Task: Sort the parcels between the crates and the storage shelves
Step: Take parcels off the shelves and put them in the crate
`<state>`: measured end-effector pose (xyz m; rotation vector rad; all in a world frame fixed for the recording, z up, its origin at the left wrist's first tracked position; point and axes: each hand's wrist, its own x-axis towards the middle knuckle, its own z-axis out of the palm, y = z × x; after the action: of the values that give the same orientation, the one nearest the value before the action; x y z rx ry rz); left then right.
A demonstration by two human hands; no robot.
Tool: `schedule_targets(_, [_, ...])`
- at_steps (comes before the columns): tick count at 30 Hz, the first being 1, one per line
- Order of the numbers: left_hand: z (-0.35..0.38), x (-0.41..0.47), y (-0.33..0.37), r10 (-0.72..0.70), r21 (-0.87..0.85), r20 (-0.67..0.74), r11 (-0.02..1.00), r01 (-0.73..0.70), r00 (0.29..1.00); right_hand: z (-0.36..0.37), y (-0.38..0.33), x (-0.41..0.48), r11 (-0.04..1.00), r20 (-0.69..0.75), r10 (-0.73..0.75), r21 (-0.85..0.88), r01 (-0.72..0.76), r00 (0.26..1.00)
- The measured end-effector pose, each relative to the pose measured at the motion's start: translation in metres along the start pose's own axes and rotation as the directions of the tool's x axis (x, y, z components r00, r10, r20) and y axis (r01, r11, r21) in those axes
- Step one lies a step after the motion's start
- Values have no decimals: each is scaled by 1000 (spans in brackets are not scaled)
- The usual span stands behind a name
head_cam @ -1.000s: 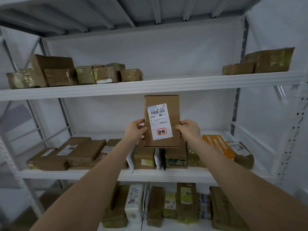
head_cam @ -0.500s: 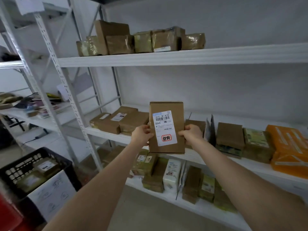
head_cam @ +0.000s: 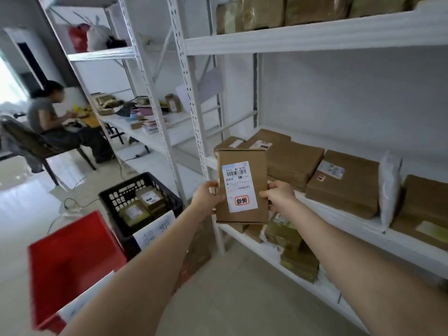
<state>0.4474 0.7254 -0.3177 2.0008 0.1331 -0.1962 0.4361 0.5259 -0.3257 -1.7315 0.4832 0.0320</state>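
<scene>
I hold a flat brown cardboard parcel point(head_cam: 242, 163) upright in front of me, its white shipping label with a barcode and a red-ringed mark facing me. My left hand point(head_cam: 207, 197) grips its left edge and my right hand point(head_cam: 278, 194) grips its right edge. Behind it the white storage shelf point(head_cam: 363, 235) carries several brown parcels point(head_cam: 344, 183). Down to the left a black crate point(head_cam: 143, 197) holds a few small parcels, and a red crate point(head_cam: 72, 260) stands nearer to me.
White shelf uprights point(head_cam: 191, 105) stand just left of the parcel. A lower shelf point(head_cam: 286, 241) is packed with parcels. A person sits on a chair point(head_cam: 46, 120) at the far left beside a cluttered shelf. Cables lie on the pale floor point(head_cam: 70, 204).
My view has swung left and down from the shelves toward the crates. The parcel stays held in both hands. The black and red crates and the seated person have come into view.
</scene>
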Motion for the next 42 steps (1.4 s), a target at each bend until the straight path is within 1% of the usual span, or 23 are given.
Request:
schedule_targets(6, [-60,36,-40,-96,5,-78,995,96,992,90,-11,38,1000,104,12,-16,-10,995])
schedule_targets(10, [-92,63,-68,-192,-34,-75,981,190,979,143,-15,69,999,190,35,-33,-29,981])
schedule_targets(14, [-119,100,-94,-290,-68,-66,956,286,955,199,-17,114,998,284,68,-37,-60,956])
schedule_targets(21, [-168,194,-122,-391,-167,-120,914,369,913,290,-37,210,993,423,88,-107,-46,902])
schedule_targets(23, [-180,220,-131,-416,-185,-154,903,387,896,312,-44,232,990,485,94,-141,-28,869])
schedule_targets(25, [-192,240,-143,-460,-247,-183,877,412,869,334,-49,247,982,571,125,-189,-18,811])
schedule_targets(28, [-210,262,-166,-528,-344,-220,829,441,820,368,-49,261,951,660,251,-304,-54,708])
schedule_targets(30, [-223,276,-183,-563,-391,-246,802,451,789,393,-42,269,915,659,351,-392,-96,665])
schedule_targets(32, [-237,290,-205,-600,-431,-249,772,468,760,422,-29,278,899,655,412,-407,-164,633])
schedule_targets(34, [-248,304,-228,-637,-458,-241,740,493,732,453,-17,287,901,655,431,-347,-260,621])
schedule_targets(36, [-261,321,-251,-663,-454,-253,725,518,705,486,-6,298,896,643,441,-266,-357,626])
schedule_targets(40, [-294,364,-300,-667,-339,-296,743,577,684,559,11,321,875,578,473,-220,-432,665])
schedule_targets(42, [-312,388,-327,-640,-189,-319,765,615,699,597,22,334,864,528,489,-185,-468,694])
